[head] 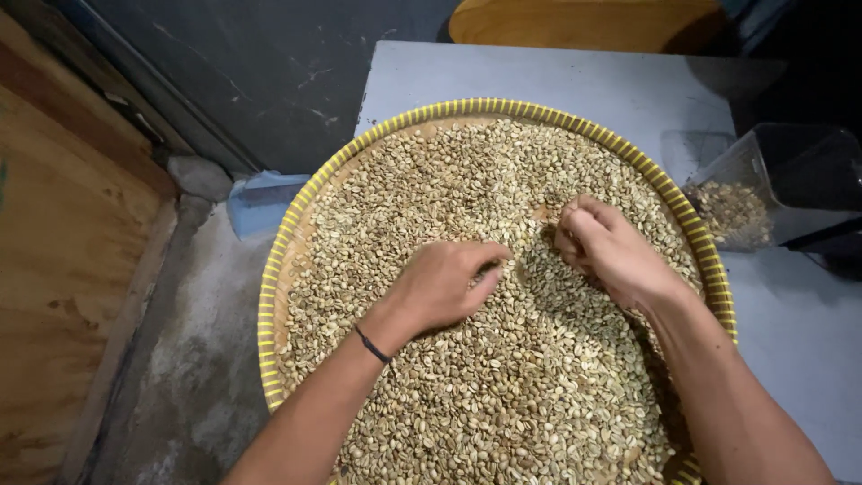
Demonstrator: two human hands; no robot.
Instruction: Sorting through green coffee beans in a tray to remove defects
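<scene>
Beans point(503, 395), pale green, fill tray point(269, 296) on tabletop point(790, 341). Left hand point(444, 287) lies on beans mid-tray, grip narrow, fingertips curled into them. Right hand point(611, 247) just beside it, grip pinched shut on a few beans. Clear tub point(763, 189) holding more beans sits beyond right grip, off tray.

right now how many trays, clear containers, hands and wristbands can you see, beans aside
Round woven tray with yellow rim: 1
Clear plastic container holding some beans: 1
Hands on the pale beans, left hand and right hand: 2
Black wristband on the left wrist: 1
Total: 5
</scene>
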